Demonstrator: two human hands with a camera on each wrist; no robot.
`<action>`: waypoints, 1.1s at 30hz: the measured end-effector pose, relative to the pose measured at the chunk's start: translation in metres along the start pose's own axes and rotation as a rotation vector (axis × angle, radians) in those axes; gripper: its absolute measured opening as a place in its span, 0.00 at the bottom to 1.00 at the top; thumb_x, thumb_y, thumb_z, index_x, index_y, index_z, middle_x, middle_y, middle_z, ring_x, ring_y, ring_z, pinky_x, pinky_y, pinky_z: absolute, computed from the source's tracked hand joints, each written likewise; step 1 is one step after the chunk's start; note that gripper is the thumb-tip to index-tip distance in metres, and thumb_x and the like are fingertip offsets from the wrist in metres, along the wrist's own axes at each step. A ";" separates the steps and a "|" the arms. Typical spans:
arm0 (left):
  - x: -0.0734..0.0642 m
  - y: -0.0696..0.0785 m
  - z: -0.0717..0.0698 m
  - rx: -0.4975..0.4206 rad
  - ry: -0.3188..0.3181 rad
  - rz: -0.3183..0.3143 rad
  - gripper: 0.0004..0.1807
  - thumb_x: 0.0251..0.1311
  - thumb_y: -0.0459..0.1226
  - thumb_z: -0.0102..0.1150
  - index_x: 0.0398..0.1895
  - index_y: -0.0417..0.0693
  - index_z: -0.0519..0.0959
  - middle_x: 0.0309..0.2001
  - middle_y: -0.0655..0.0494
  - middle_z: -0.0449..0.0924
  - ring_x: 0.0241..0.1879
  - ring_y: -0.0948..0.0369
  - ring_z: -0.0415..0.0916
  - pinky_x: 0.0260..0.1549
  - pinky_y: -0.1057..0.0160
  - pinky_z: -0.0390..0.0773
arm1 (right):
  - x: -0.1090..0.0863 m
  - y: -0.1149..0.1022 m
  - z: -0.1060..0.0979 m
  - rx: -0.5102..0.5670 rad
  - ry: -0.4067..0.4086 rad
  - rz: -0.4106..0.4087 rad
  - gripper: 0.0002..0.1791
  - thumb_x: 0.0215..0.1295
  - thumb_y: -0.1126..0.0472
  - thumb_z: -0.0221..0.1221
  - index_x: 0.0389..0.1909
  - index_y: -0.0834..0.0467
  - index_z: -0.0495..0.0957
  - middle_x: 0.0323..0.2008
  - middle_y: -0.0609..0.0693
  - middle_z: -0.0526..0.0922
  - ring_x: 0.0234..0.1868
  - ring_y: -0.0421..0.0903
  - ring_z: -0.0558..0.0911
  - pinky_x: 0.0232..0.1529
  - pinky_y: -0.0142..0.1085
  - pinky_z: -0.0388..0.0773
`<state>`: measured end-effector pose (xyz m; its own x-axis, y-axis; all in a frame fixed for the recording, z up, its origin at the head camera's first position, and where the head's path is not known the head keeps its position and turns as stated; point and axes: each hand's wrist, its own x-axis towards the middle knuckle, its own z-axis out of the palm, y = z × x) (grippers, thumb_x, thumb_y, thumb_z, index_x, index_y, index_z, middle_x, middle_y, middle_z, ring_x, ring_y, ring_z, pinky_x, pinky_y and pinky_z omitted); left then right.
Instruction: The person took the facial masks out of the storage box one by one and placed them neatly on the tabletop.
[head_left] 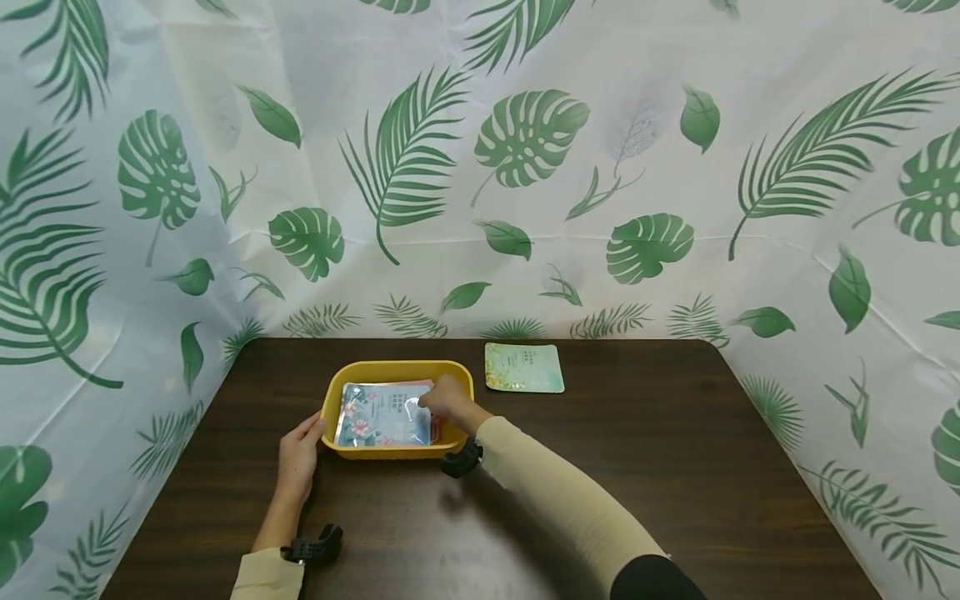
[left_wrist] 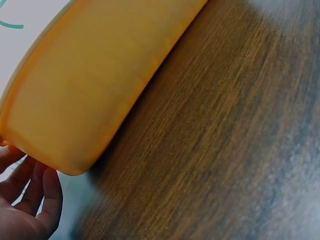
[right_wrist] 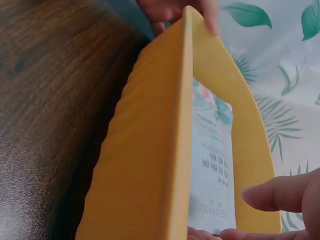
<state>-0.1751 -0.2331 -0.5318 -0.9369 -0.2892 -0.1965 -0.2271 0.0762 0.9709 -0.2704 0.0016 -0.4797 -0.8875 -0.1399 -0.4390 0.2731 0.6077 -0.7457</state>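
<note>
A yellow plastic basket (head_left: 367,452) stands on the table, holding a pale blue sheet mask packet (head_left: 382,414) with pink flowers. Pinkish packet edges show beneath it. At the basket's left end, my left hand (head_left: 298,454) grips the rim; in the left wrist view, curled fingers (left_wrist: 50,200) lie against that end. My right hand (head_left: 447,398) reaches inside at the right end of the packets. In the right wrist view its thumb (right_wrist: 272,195) is spread apart from the fingertips, which are low by the blue packet's printed end.
A green sheet mask packet (head_left: 523,368) lies flat on the dark wooden table (head_left: 637,433), behind and right of the basket. Leaf-patterned white sheeting (head_left: 540,242) hangs along the table's back and sides.
</note>
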 end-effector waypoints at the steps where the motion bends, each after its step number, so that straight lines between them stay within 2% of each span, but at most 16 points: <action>1: 0.000 0.000 0.000 0.000 0.000 0.002 0.28 0.76 0.43 0.41 0.71 0.33 0.61 0.73 0.37 0.58 0.73 0.48 0.55 0.70 0.48 0.59 | 0.000 -0.001 0.001 -0.018 0.006 -0.003 0.09 0.61 0.63 0.64 0.35 0.68 0.83 0.24 0.54 0.80 0.12 0.42 0.70 0.20 0.32 0.77; 5: 0.000 0.000 0.001 -0.001 0.005 0.001 0.28 0.76 0.42 0.41 0.71 0.33 0.61 0.72 0.37 0.59 0.73 0.48 0.56 0.70 0.48 0.59 | -0.002 -0.002 0.002 -0.070 0.009 0.008 0.11 0.60 0.62 0.65 0.38 0.68 0.82 0.29 0.55 0.82 0.13 0.43 0.71 0.23 0.32 0.78; 10: 0.000 0.000 0.001 -0.007 0.011 -0.002 0.28 0.76 0.43 0.41 0.71 0.33 0.61 0.72 0.36 0.59 0.72 0.49 0.57 0.70 0.49 0.60 | -0.003 0.000 0.003 -0.058 0.013 0.003 0.10 0.60 0.63 0.64 0.37 0.68 0.82 0.26 0.54 0.81 0.12 0.43 0.72 0.24 0.34 0.80; 15: 0.000 0.000 0.002 -0.005 0.013 0.010 0.28 0.76 0.43 0.41 0.70 0.33 0.61 0.72 0.37 0.60 0.72 0.49 0.57 0.69 0.49 0.60 | -0.004 0.002 0.003 0.027 0.027 -0.010 0.08 0.62 0.66 0.62 0.34 0.69 0.82 0.19 0.52 0.76 0.11 0.43 0.71 0.17 0.31 0.75; 19: 0.000 -0.001 0.002 -0.001 0.016 0.005 0.28 0.76 0.44 0.42 0.71 0.34 0.61 0.72 0.38 0.60 0.71 0.50 0.58 0.69 0.49 0.61 | -0.005 0.002 0.005 0.130 0.035 -0.003 0.04 0.60 0.70 0.60 0.32 0.69 0.81 0.15 0.50 0.71 0.13 0.43 0.69 0.16 0.29 0.70; 20: 0.000 -0.001 0.001 -0.002 0.017 0.005 0.28 0.75 0.44 0.42 0.71 0.34 0.61 0.72 0.38 0.60 0.71 0.50 0.58 0.67 0.55 0.65 | -0.005 0.002 0.005 0.153 0.038 -0.003 0.04 0.60 0.71 0.59 0.31 0.69 0.80 0.15 0.50 0.70 0.13 0.43 0.69 0.16 0.29 0.69; 22: 0.001 -0.002 0.001 -0.005 0.016 0.002 0.28 0.75 0.43 0.42 0.71 0.34 0.61 0.72 0.38 0.60 0.71 0.50 0.58 0.67 0.55 0.65 | -0.006 0.003 0.006 0.193 0.043 -0.011 0.02 0.59 0.72 0.59 0.30 0.68 0.79 0.15 0.50 0.70 0.14 0.43 0.68 0.16 0.29 0.69; 26: 0.001 -0.003 0.001 -0.004 0.014 0.010 0.28 0.75 0.43 0.42 0.70 0.33 0.61 0.72 0.37 0.60 0.72 0.49 0.57 0.68 0.55 0.65 | -0.009 0.004 0.006 0.234 0.036 -0.036 0.03 0.59 0.72 0.59 0.28 0.67 0.79 0.18 0.51 0.72 0.17 0.44 0.70 0.18 0.31 0.71; 27: 0.001 -0.003 0.001 -0.005 0.014 0.009 0.28 0.75 0.43 0.42 0.70 0.33 0.61 0.72 0.37 0.59 0.72 0.48 0.56 0.69 0.49 0.60 | -0.010 0.005 0.006 0.235 0.028 -0.039 0.04 0.59 0.71 0.58 0.27 0.67 0.79 0.19 0.52 0.73 0.18 0.44 0.71 0.19 0.32 0.71; 28: 0.001 -0.002 0.001 -0.005 0.013 0.009 0.29 0.75 0.43 0.42 0.70 0.33 0.61 0.72 0.37 0.59 0.73 0.48 0.56 0.70 0.49 0.60 | -0.011 0.005 0.006 0.235 0.021 -0.040 0.04 0.60 0.71 0.58 0.27 0.66 0.79 0.21 0.53 0.75 0.19 0.46 0.73 0.20 0.33 0.73; 33: 0.000 -0.002 0.001 -0.001 0.015 0.006 0.29 0.75 0.44 0.42 0.71 0.33 0.61 0.73 0.37 0.58 0.73 0.47 0.55 0.70 0.48 0.59 | -0.012 0.005 0.006 0.177 -0.022 -0.035 0.06 0.64 0.69 0.55 0.29 0.66 0.78 0.32 0.56 0.81 0.26 0.50 0.81 0.30 0.42 0.84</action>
<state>-0.1748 -0.2318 -0.5338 -0.9341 -0.3030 -0.1887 -0.2214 0.0770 0.9721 -0.2558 0.0014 -0.4811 -0.8898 -0.1769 -0.4206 0.3050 0.4551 -0.8366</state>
